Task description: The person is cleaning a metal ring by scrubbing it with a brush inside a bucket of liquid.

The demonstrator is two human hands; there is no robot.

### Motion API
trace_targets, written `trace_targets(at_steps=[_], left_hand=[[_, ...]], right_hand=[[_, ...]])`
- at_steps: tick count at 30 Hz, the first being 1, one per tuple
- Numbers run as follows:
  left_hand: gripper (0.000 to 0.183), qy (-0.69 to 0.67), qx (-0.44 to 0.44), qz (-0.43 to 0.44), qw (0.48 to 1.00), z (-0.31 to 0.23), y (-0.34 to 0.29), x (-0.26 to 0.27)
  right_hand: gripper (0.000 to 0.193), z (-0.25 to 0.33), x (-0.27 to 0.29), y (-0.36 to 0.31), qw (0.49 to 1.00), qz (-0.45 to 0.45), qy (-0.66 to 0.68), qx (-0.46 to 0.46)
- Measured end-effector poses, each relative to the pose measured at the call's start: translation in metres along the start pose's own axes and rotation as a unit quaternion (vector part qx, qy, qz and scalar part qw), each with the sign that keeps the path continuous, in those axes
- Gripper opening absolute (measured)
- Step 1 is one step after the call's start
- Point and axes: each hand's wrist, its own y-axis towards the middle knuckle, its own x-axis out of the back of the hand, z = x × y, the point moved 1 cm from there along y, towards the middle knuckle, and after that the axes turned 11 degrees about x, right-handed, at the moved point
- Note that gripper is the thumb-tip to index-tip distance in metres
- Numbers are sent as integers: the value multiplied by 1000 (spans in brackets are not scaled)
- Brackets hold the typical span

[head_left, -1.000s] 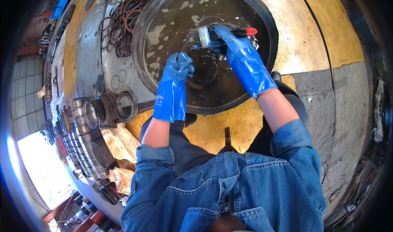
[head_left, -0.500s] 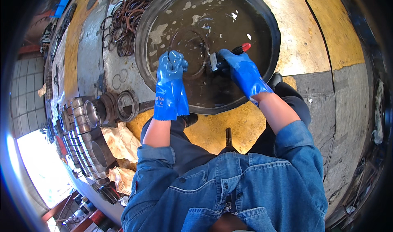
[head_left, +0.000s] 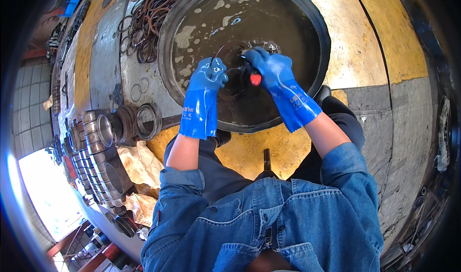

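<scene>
Both my hands wear blue rubber gloves over a wide dark basin of murky brown liquid. My left hand is closed on the left edge of a thin dark ring, which lies partly in the liquid. Gripped in my right hand is a brush with a red-tipped handle. Its red end points toward me, and its bristles are hidden below the glove. The brush is over the right side of the ring; whether it touches the ring I cannot tell.
A heap of rusty rings lies left of the basin, with a few thin loose rings nearer me. Stacked metal cylinders and thicker rings stand at the lower left beside crumpled brown paper. My legs flank the basin's near side.
My right hand has moved left and slightly away from me, and the brush's red end has swung from far right to toward me. The liquid ripples beyond that hand. The ring has shifted slightly right.
</scene>
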Motion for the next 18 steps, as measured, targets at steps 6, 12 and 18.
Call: trace_targets(at_steps=[6,12,18], left_hand=[[17,129,8,-43,991,-6,0,5],[14,-19,16,28,999,-4,0,2],[9,22,-100,-28,994,-3,-2,-3]], right_hand=[[52,16,11,3,955,-53,-79,282],[22,-8,-7,2,992,-69,102,-24],[36,-11,-10,6,868,189,313,-336]])
